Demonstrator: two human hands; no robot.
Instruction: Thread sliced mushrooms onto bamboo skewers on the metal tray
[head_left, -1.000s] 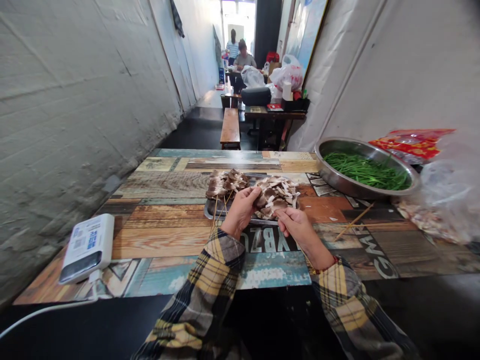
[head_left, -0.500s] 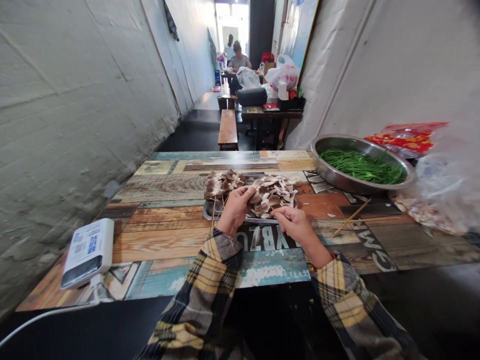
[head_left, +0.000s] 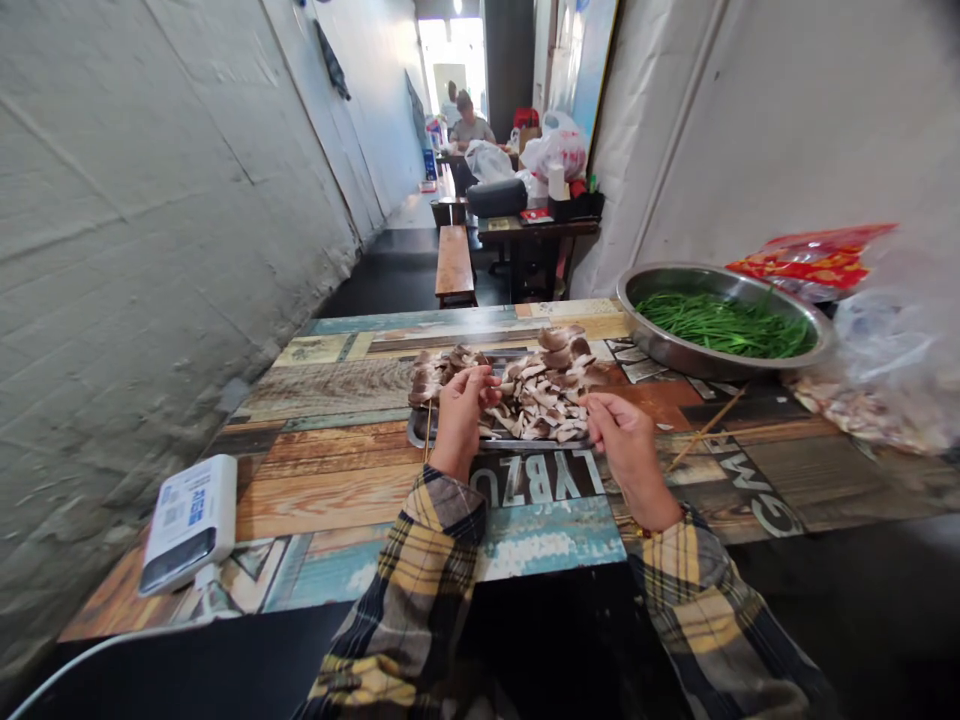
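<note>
Pale block capitals (head_left: pixel 541 478), among them B and Y, ran across the multicoloured plank-patterned tabletop (head_left: pixel 322 470), nearer the wearer than the left hand (head_left: pixel 460 412) and right hand (head_left: pixel 622 445); a large letter G (head_left: pixel 776 518) stood right of the latter. Print on the white box-shaped device (head_left: pixel 191 515), left of the left hand, was too small to read. Brown-and-white mushroom pieces (head_left: pixel 541 396) lay between and beyond both hands, over a shallow grey metal tray (head_left: pixel 415 432) partly hidden. Each hand's fingers were drawn together; whether either grasped anything could not be told.
</note>
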